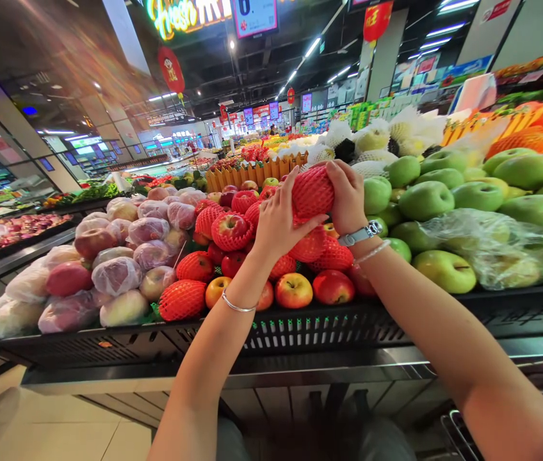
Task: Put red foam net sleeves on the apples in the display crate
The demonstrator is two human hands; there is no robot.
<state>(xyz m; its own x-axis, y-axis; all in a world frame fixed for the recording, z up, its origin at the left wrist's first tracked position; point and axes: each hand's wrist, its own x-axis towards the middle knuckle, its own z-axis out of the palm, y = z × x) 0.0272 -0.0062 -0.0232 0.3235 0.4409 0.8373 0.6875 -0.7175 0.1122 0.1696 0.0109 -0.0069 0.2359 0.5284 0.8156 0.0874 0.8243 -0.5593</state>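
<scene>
Both hands hold one red apple in a red foam net [312,191] above the pile of red apples [252,256]. My left hand [277,221] cups it from the left, fingers curled against the net. My right hand [348,195] grips it from the right with fingers wrapped over the top; a watch and a bracelet sit on that wrist. Some red apples below are bare, others wear the same red netting.
A black slotted display bin [300,330] edges the stand. Plastic-wrapped pale apples [118,256] lie to the left, green apples [444,198] and a clear plastic bag [487,246] to the right. A wooden fence divider [252,173] stands behind. A cart's wire edge [458,435] shows at lower right.
</scene>
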